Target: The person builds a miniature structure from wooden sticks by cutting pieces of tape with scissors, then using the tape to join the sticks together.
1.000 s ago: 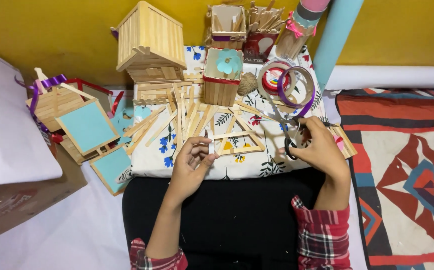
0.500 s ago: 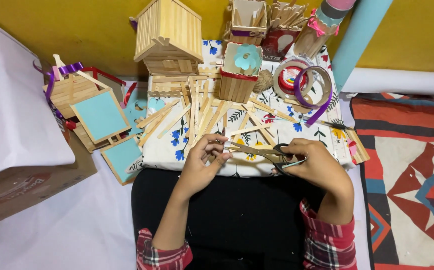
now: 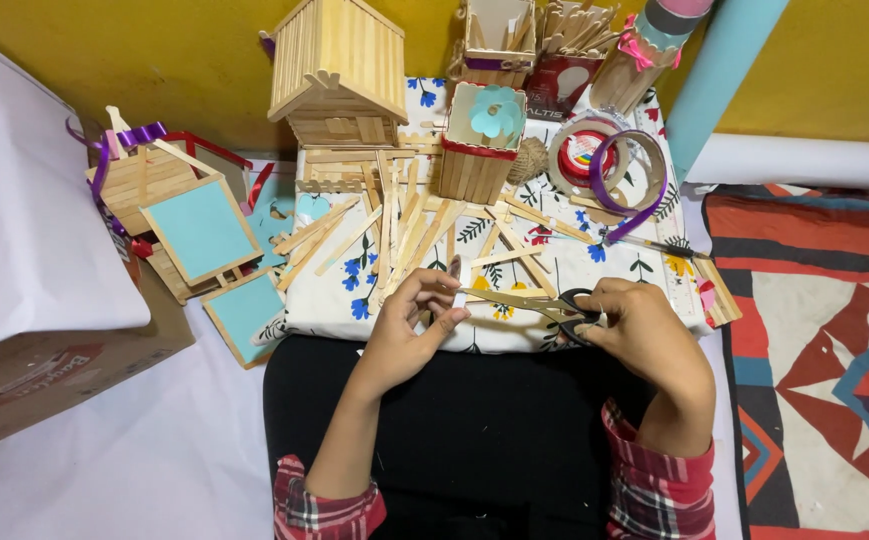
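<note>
My right hand (image 3: 644, 335) grips black-handled scissors (image 3: 539, 305), blades pointing left toward my left hand (image 3: 414, 325). My left hand pinches a small white piece (image 3: 458, 297) upright between thumb and fingers, right at the scissor tips. Both hands hover over the near edge of a floral-print board (image 3: 574, 270) resting on my lap. Loose wooden craft sticks (image 3: 394, 225) lie scattered on the board just beyond my hands.
A craft-stick house (image 3: 339, 70) and a stick box with a teal flower (image 3: 479, 140) stand at the back. Tape rolls with purple ribbon (image 3: 609, 165) sit at right, framed teal panels (image 3: 199, 230) at left, a cardboard box (image 3: 44, 370) further left, a patterned rug (image 3: 824, 360) at right.
My right hand brought the scissors down from the right side of the board to my left hand. The left hand raised the small white piece to the blades.
</note>
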